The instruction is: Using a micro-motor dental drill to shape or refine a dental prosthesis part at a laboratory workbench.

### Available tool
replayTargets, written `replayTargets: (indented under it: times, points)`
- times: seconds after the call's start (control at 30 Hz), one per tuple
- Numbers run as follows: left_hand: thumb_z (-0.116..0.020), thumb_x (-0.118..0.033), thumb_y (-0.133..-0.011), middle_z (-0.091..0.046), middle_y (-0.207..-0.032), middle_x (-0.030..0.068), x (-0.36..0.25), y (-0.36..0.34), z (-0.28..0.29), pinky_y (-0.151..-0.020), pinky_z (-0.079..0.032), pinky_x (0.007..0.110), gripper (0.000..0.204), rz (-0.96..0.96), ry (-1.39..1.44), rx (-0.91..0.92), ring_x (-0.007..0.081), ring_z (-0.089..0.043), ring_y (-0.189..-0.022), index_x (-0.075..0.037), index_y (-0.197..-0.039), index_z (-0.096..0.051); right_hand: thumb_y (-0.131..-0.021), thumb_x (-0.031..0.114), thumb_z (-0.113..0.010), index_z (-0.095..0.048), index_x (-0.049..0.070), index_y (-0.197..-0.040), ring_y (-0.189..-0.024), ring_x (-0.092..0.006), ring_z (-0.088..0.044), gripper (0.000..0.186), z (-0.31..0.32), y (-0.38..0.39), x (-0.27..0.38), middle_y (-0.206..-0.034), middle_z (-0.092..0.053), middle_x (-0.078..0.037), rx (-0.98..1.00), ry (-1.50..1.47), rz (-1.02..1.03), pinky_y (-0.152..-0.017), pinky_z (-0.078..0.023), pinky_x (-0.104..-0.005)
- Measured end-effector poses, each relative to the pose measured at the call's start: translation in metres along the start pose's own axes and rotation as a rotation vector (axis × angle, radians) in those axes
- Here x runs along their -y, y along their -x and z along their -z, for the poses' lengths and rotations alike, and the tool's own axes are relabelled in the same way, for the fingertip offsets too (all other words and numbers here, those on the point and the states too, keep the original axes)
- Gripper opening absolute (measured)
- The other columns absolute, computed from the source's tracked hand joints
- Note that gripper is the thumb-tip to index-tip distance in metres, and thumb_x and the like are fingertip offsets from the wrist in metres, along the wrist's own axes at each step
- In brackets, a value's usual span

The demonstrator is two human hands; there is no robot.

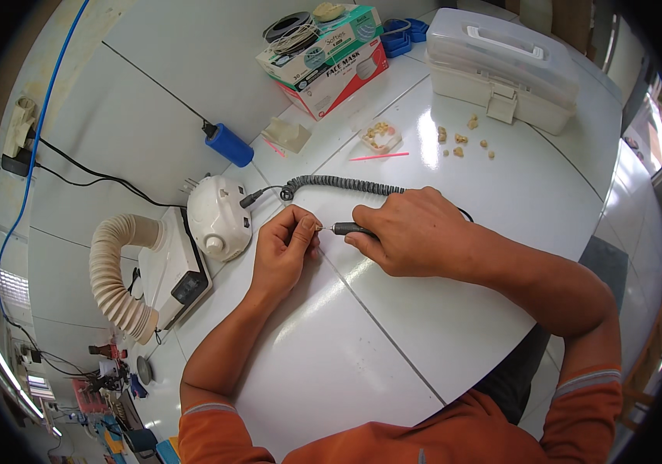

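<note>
My right hand (416, 232) is closed around a dark rotary handpiece (352, 228), whose thin metal bit points left. Pinched between the thumb and fingers of my left hand (286, 243) is a small yellowish piece (318, 226), mostly hidden, with the bit's tip touching or very close to it. A coiled grey cord (346, 182) runs behind my hands to the white control box (220, 219), just left of my left hand. Beyond my right hand lie several small yellowish tooth-like lumps (460, 140). A small clear container (380, 136) holds more of them.
A white unit (172, 263) with a ribbed hose (107, 263) stands at the left. Behind are a blue cylinder (230, 145) with a long thin rod, stacked mask boxes (339, 77) and a white lidded case (501, 69). A pink stick (379, 157) lies before the container.
</note>
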State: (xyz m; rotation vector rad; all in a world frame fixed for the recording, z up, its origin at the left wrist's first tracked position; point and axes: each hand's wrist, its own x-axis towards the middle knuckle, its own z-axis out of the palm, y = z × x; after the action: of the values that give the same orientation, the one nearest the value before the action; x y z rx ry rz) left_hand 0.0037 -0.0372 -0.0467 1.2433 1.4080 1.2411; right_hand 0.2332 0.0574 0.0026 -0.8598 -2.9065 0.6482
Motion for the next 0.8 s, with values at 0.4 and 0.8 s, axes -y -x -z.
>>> replayTargets:
  times: [0.4, 0.8]
  points:
    - [-0.058, -0.021, -0.11, -0.058, -0.086, -0.0001, -0.0004, 0.0012, -0.0019, -0.067, -0.047, 0.024, 0.022, -0.01, -0.071, 0.005, 0.0066, -0.052, -0.075, -0.003, -0.098, -0.061, -0.104, 0.04, -0.055, -0.072, 0.006, -0.093, -0.072, -0.0363, -0.073, 0.039, 0.002, 0.0007, 0.0022, -0.074, -0.072, -0.015, 0.0, 0.005, -0.006, -0.071, -0.059, -0.0477]
    - [-0.058, -0.022, -0.11, -0.057, -0.082, 0.0004, -0.0008, 0.0005, -0.0006, -0.068, -0.046, 0.024, 0.022, 0.005, -0.06, -0.018, 0.008, -0.051, -0.072, -0.003, -0.099, -0.061, -0.104, 0.039, -0.054, -0.071, 0.006, -0.092, -0.075, -0.0369, -0.073, 0.039, -0.0014, 0.0008, 0.0049, -0.076, -0.073, -0.016, -0.013, 0.0, -0.021, -0.072, -0.058, -0.0488]
